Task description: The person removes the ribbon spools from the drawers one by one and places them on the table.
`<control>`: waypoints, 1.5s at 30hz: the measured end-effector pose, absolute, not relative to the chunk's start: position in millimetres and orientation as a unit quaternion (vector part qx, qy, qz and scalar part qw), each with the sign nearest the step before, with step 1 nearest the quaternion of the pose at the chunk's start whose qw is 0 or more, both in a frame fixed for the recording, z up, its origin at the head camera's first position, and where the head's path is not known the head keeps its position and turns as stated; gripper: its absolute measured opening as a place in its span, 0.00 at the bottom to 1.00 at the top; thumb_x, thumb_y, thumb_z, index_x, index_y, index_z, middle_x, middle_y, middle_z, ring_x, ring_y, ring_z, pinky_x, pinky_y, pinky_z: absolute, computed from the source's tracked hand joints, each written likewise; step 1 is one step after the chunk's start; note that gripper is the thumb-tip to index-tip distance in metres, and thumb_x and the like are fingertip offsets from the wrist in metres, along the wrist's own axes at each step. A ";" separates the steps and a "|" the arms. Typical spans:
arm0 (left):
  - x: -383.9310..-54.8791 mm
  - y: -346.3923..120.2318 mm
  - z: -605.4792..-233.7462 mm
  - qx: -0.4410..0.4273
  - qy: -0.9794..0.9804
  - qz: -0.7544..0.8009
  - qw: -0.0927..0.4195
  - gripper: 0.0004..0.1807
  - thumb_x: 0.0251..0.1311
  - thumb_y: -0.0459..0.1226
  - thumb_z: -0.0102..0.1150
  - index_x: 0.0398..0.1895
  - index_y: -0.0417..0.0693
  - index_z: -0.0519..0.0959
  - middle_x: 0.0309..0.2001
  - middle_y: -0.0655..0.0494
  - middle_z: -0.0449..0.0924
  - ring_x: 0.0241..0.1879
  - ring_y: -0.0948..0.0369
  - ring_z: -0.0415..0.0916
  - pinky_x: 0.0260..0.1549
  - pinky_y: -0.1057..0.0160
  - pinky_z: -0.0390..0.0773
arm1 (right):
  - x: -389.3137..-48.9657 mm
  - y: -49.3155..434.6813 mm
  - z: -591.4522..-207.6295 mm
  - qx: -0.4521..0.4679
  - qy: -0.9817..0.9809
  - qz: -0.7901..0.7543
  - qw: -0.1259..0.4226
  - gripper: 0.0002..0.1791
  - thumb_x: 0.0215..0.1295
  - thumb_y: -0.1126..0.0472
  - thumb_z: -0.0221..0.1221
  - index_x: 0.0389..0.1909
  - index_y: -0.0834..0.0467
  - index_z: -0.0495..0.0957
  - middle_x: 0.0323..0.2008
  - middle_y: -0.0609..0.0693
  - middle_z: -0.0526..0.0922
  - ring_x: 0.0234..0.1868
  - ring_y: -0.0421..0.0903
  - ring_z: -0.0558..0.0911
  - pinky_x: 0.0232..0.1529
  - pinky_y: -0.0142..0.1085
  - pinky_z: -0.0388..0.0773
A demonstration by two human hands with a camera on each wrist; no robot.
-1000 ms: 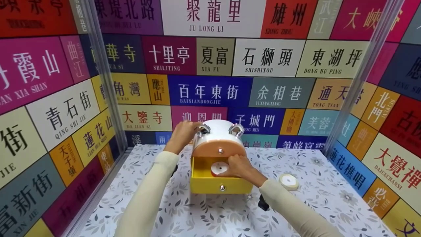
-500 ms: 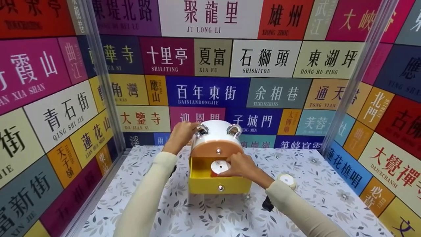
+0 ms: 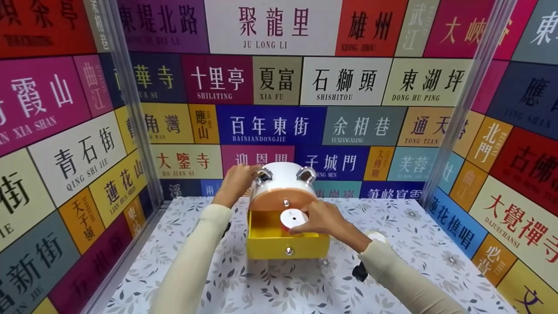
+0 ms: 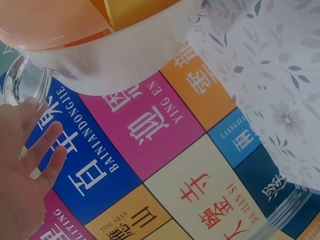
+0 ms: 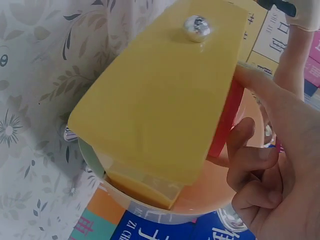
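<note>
The head view is showing the right hand [image 3: 326, 218] pinching a white-faced roll [image 3: 291, 217] with a red side, its thumb lying at the near rim and the other fingertips mostly hidden from this angle. The roll is sitting over the right part of the pulled-out yellow drawer [image 3: 267, 249], low in its opening; whether its underside is touching the drawer's floor, I cannot tell. The left hand [image 3: 237, 182] is touching a shiny ear loop [image 3: 264, 175] on the white cabinet [image 3: 284, 182], two of its fingers lying apart and loosely bent in the left wrist view; whether the others are closing round the loop is hidden.

By its look, the roll is probably being light and fairly stiff, hardly fragile (though the red side, perhaps wound ribbon, may be giving a little). Its flat face is looking smooth, so a fingertip pressing there might be slipping. The rim is offering the better hold, thumb and fingers gripping opposite sides, squeezing gently, with the drawer's right wall leaving little room for knuckles.
</note>
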State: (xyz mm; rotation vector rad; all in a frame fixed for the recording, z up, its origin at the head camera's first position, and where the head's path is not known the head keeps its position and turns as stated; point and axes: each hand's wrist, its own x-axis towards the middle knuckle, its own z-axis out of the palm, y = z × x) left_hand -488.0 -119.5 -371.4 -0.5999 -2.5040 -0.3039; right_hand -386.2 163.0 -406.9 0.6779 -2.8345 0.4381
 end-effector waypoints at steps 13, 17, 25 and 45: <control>-486.7 -119.8 -372.5 -0.216 -0.933 -0.110 0.265 0.11 0.76 0.39 0.57 0.53 0.58 0.88 0.36 0.49 0.89 0.33 0.50 0.84 0.35 0.55 0.86 | -379.4 181.5 -394.6 0.195 -0.966 0.138 0.094 0.36 0.40 0.20 0.71 0.36 0.47 0.86 0.17 0.41 0.69 0.25 0.43 0.73 0.27 0.37 0.67; -485.4 -120.3 -373.9 -0.215 -0.934 -0.107 0.265 0.12 0.76 0.39 0.58 0.55 0.58 0.87 0.37 0.49 0.89 0.34 0.50 0.85 0.36 0.54 0.86 | -377.7 188.4 -394.9 0.189 -0.966 0.146 0.096 0.39 0.41 0.23 0.73 0.44 0.49 0.89 0.16 0.42 0.67 0.22 0.43 0.73 0.24 0.36 0.67; -485.9 -118.9 -373.8 -0.223 -0.929 -0.119 0.269 0.11 0.75 0.38 0.59 0.53 0.56 0.88 0.37 0.47 0.89 0.35 0.49 0.85 0.37 0.52 0.86 | -374.0 212.6 -391.6 0.152 -0.968 0.175 0.093 0.43 0.43 0.29 0.77 0.56 0.52 0.87 0.21 0.45 0.79 0.24 0.44 0.78 0.26 0.36 0.76; -485.3 -119.4 -372.6 -0.229 -0.925 -0.119 0.279 0.14 0.75 0.37 0.59 0.58 0.55 0.87 0.38 0.46 0.89 0.34 0.48 0.85 0.37 0.52 0.86 | -381.7 282.5 -417.2 0.104 -0.977 0.151 0.109 0.55 0.37 0.18 0.71 0.56 0.59 0.86 0.16 0.44 0.73 0.18 0.42 0.73 0.21 0.36 0.69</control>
